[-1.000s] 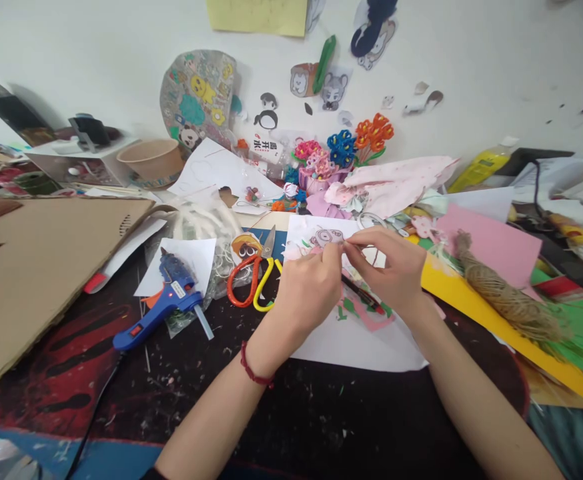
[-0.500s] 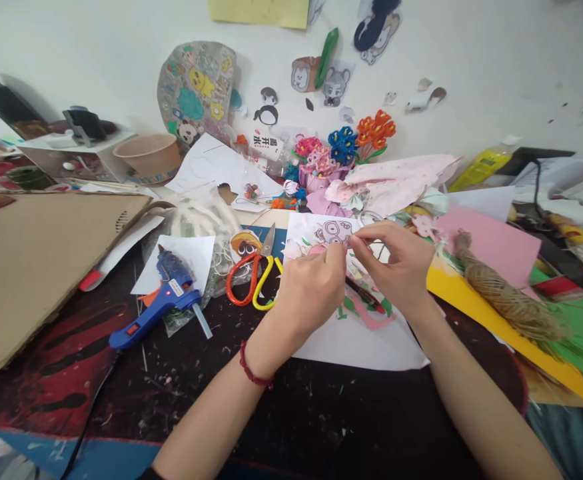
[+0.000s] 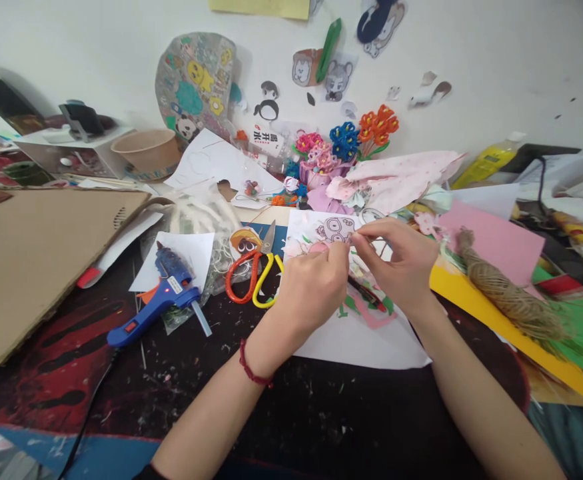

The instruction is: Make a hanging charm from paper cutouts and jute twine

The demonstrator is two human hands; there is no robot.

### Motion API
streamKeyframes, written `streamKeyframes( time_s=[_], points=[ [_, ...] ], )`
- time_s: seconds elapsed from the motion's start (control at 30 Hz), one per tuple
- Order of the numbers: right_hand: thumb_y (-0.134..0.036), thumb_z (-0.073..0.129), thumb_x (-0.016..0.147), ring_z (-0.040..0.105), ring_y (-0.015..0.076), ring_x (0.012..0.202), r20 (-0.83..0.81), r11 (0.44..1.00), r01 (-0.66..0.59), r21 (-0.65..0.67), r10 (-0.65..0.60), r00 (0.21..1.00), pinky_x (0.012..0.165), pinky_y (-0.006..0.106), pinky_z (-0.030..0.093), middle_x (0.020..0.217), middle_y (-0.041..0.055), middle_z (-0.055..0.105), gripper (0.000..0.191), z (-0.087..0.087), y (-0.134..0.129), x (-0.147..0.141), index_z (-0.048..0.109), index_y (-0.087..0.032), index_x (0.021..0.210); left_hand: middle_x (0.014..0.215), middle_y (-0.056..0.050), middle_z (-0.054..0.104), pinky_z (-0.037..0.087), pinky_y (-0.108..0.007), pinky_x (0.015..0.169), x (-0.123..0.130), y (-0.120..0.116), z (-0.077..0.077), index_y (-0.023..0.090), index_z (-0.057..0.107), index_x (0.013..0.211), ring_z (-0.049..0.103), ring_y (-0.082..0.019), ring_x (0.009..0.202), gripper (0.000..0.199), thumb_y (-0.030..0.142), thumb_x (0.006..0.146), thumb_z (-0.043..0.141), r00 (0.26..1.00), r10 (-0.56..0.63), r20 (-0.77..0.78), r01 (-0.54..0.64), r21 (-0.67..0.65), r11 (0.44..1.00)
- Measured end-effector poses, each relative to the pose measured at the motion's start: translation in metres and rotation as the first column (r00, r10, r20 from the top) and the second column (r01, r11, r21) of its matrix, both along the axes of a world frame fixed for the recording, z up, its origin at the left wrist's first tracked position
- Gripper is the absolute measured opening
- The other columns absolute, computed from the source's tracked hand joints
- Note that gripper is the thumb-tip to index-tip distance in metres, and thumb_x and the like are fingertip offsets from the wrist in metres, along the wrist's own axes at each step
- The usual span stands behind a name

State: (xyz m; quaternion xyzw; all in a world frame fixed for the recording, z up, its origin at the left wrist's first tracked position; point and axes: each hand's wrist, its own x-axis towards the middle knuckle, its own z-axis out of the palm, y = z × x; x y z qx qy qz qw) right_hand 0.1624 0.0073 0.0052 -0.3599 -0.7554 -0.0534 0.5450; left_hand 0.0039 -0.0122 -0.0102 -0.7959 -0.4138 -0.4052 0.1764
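Cartoon drawing (image 3: 338, 227): placed just beyond the pinch, probably for visibility
Left hand (image 3: 315, 280), right hand (image 3: 398, 263): pinched; anything clamped can't be made out tbh

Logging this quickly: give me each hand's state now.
Left hand: closed; what it holds, if anything, cannot be told.
Right hand: closed in a pinch; anything held is too small to tell.

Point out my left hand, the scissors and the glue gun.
Left hand (image 3: 313, 285): head view, on the back of the hand.
Scissors (image 3: 267, 245): head view, on the blades, just above the handles.
Glue gun (image 3: 161, 301): head view, on the blue body.
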Motion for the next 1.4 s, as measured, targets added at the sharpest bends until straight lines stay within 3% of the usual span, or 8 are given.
streamKeyframes(
  time_s=[0.23,0.47,0.77,1.4],
  points=[
    [-0.013,0.068,0.083,0.064,0.0161,0.068,0.031,0.998,-0.058,0.009,0.058,0.998,0.064,0.031,0.052,0.074,0.001,0.069,0.011,-0.0046,-0.0014,-0.0023,0.067,-0.024,0.086,0.047,0.005,0.049,0.019,-0.025,0.043,0.0004,0.0025,-0.0006,0.017,0.052,0.073,0.045,-0.009,0.04,0.023,0.013,0.095,0.046,0.999,0.007,0.044,-0.009,0.038,0.999],
    [-0.015,0.069,0.083,0.061,0.0146,0.064,-0.028,1.0,0.003,-0.004,-0.003,1.0,0.062,0.03,0.049,0.071,-0.0001,0.067,0.008,-0.001,-0.0014,-0.0013,0.067,-0.023,0.082,0.046,0.005,0.047,0.018,-0.024,0.044,0.0008,-0.0014,0.0018,0.016,0.052,0.072,0.04,-0.007,0.04,0.024,0.014,0.095,0.045,0.999,-0.003,0.05,0.002,0.031,1.0],
    [-0.013,0.07,0.083,0.06,0.0133,0.063,-0.043,1.0,-0.017,-0.021,0.016,0.999,0.062,0.029,0.049,0.07,-0.0006,0.066,0.008,-0.001,-0.0025,-0.0019,0.068,-0.021,0.082,0.045,0.006,0.043,0.016,-0.025,0.044,0.0017,-0.0005,-0.0004,0.016,0.052,0.072,0.035,-0.007,0.039,0.023,0.012,0.094,0.047,0.996,-0.037,0.085,0.03,0.085,0.996],
    [-0.01,0.071,0.08,0.06,0.0126,0.063,-0.04,1.0,-0.028,0.004,0.028,0.999,0.061,0.028,0.049,0.071,0.0,0.066,0.01,-0.0009,-0.0018,-0.0014,0.068,-0.019,0.082,0.047,0.007,0.045,0.019,-0.024,0.043,0.0013,-0.0016,0.0,0.016,0.051,0.075,0.04,-0.006,0.041,0.021,0.012,0.095,0.045,0.997,-0.03,0.069,0.026,0.058,0.998]
  ],
)
